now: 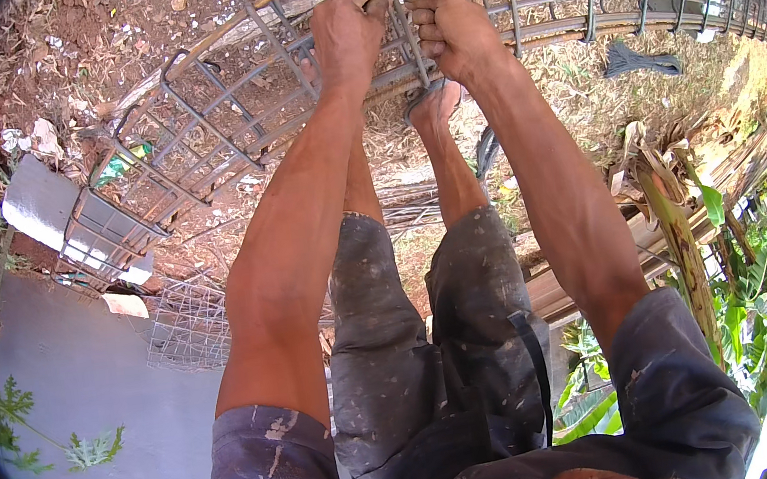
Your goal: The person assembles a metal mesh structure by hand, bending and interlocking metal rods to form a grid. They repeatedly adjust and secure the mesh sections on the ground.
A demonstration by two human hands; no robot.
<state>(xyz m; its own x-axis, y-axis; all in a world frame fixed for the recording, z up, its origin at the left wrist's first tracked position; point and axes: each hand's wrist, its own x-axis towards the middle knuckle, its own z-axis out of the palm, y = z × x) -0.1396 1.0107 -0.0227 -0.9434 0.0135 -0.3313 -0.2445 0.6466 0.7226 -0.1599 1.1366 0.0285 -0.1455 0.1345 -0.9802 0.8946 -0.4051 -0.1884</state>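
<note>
A long rebar cage (225,115) of steel bars and square stirrups stretches across the far side in front of me. Both arms reach out to its top bars. My left hand (349,33) is closed at a stirrup, its thumb and fingers pinched together. Just to the right of that stirrup, my right hand (457,31) is also closed, with its fingers curled toward the left one. Whatever sits between the fingers of either hand is too small or hidden to name. My feet stand beside and partly behind the cage's bars.
A dark bundle of thin strands (641,59) lies on the soil at the right. Wire mesh (188,326) leans near a grey wall (84,372) at the left. Long poles (764,140) and green plants (763,289) are at the right. A shiny sheet (44,200) stands at the cage's left end.
</note>
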